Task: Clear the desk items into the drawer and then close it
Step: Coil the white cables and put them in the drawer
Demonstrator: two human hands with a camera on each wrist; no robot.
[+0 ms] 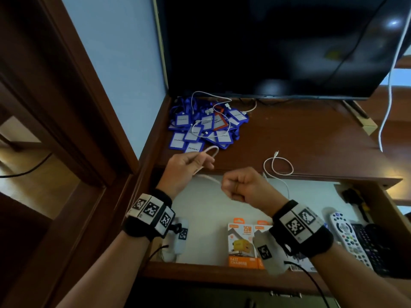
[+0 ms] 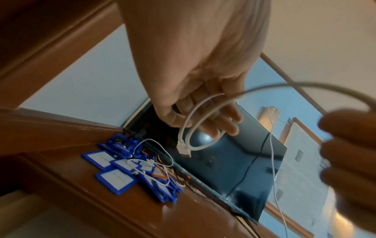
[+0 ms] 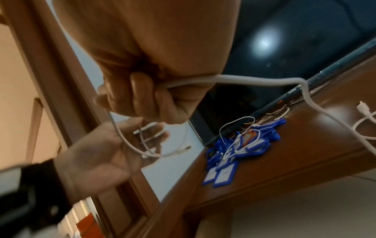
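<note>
A white USB cable (image 1: 209, 177) stretches between both hands above the open drawer (image 1: 204, 210). My left hand (image 1: 189, 166) holds a small coil of it, with the plug (image 2: 183, 148) hanging below the fingers. My right hand (image 1: 238, 185) is a fist round the cable (image 3: 223, 80); from there it runs to a loose loop (image 1: 279, 165) on the desk's front edge. A pile of blue badge holders (image 1: 204, 127) with short white cables lies at the desk's back left.
In the drawer lie orange charger boxes (image 1: 242, 245), a white remote (image 1: 347, 236) and a black remote (image 1: 371, 245). A dark TV screen (image 1: 278, 45) stands over the back of the brown desk (image 1: 300, 134). A wooden door frame (image 1: 77, 107) borders the left.
</note>
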